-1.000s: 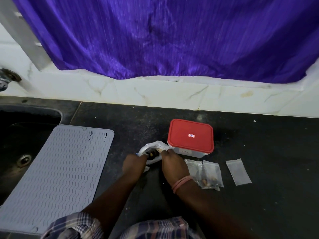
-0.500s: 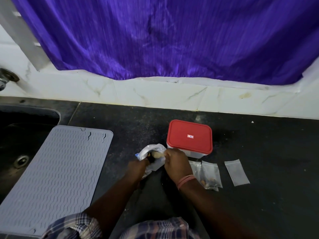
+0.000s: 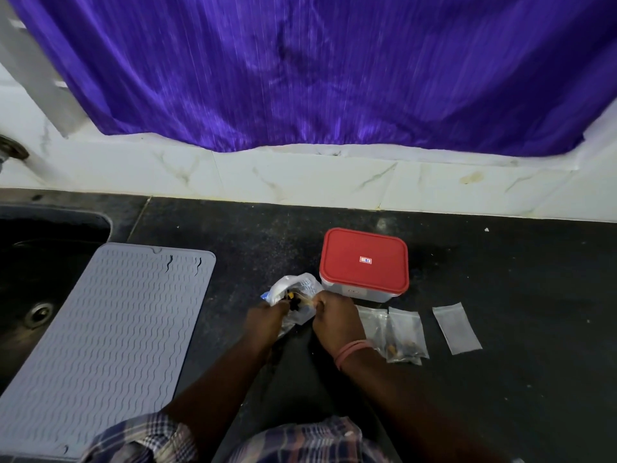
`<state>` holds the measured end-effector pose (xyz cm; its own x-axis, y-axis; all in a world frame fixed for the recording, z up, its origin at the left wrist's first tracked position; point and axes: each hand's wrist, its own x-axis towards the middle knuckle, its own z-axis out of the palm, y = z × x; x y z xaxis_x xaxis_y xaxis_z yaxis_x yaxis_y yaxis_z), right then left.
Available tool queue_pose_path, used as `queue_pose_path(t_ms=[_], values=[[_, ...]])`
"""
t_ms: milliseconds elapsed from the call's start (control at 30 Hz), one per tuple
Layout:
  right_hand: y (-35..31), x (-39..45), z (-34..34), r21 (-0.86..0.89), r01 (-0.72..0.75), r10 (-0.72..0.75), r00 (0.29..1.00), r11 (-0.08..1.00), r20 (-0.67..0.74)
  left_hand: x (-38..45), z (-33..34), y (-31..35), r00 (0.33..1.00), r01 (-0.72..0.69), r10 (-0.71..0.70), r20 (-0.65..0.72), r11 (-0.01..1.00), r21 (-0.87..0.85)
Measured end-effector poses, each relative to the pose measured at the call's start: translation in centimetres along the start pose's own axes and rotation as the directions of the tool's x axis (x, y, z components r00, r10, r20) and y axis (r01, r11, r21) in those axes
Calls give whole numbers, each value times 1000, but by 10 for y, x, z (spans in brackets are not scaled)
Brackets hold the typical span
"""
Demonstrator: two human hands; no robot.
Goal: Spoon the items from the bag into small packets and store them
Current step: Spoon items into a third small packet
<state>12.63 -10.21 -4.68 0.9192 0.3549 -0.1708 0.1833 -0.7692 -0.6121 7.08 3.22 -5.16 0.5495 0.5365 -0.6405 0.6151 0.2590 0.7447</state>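
The crumpled white bag [image 3: 293,290] (dark and yellowish bits showing inside) sits on the tabletop [image 3: 500,295] beside the red-lidded box [image 3: 364,262]; both hands' fingers [image 3: 320,300] still grip it, barely shifted.

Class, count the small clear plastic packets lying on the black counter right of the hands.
3: two overlapping small clear plastic packets beside the right hand, and one apart, farther right. Others may be hidden beneath.
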Motion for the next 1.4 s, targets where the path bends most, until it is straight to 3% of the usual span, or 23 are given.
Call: queue_pose_path(t_ms=[133,333,533,633,700,767,900,1000,1233,1400], values=[[16,8,8,361,-356,363,930,862,49,-1,-2,1,999,-28,27,32,999,25],[28,13,7,504,-451,464,879,736,108,0,-8,7,999,23,-22,31,999,-33],[27,8,-4,555,-429,459,884,712,94,0,-15,13,989,33,-32,142,999,-8],[25,7,-12,574,-420,457,885,703,88,-5,-24,23,968,118,-106,227,992,-39],[20,4,-15,581,-414,445,890,701,97,-2,-36,23,975,151,-136,174,986,-72],[15,1,-18,599,-399,429,898,694,100,4,-47,23,988,133,-133,84,991,9],[2,-3,-26,614,-358,375,921,703,108,4,-64,19,997,38,-53,63,977,208],[-10,-6,-29,608,-308,306,946,732,110,-3,-67,20,997,43,-54,55,984,172],[-28,-13,-29,605,-267,220,964,750,152,-13,-63,25,994,-110,111,-5,985,137],[-31,-15,-20,492,-221,210,975,842,79,-11,-57,26,993,-120,121,1,982,146]])
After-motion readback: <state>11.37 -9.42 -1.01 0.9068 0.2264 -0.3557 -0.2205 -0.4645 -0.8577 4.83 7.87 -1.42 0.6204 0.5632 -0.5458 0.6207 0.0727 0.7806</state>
